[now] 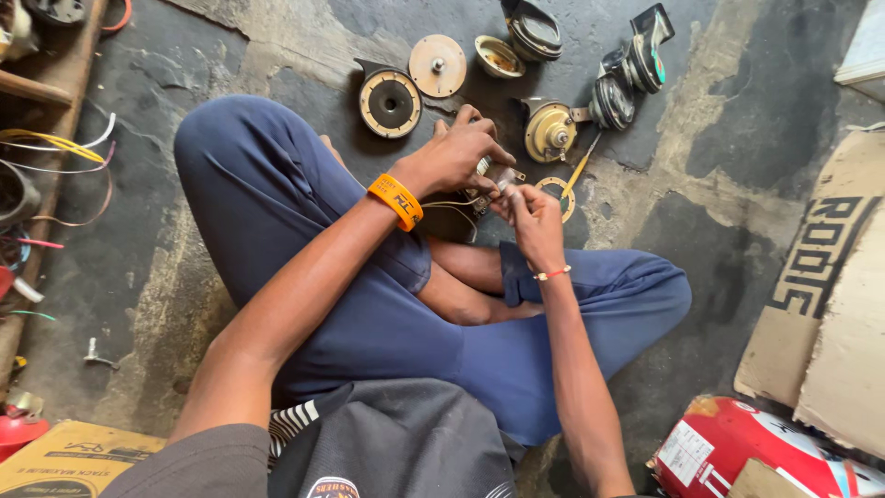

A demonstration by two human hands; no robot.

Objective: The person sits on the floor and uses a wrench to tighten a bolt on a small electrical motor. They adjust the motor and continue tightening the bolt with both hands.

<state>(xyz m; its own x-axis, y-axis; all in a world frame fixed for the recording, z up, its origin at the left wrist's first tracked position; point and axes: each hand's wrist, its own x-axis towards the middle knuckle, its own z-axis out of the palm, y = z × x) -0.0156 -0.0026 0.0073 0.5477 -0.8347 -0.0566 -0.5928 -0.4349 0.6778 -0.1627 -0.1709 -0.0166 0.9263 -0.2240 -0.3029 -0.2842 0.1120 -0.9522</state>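
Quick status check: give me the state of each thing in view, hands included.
left hand: closed over small metal part
right hand: fingers pinching the same part
round motor housing: lying flat on floor, opened
flat disc: detached, on floor
screwdriver: lying on floor, untouched

Orange wristband (396, 200); navy trousers (369, 304); red-white canister (737, 447); yellow-handled screwdriver (578, 171); brass-coloured horn (550, 131); grey stained floor (737, 111).
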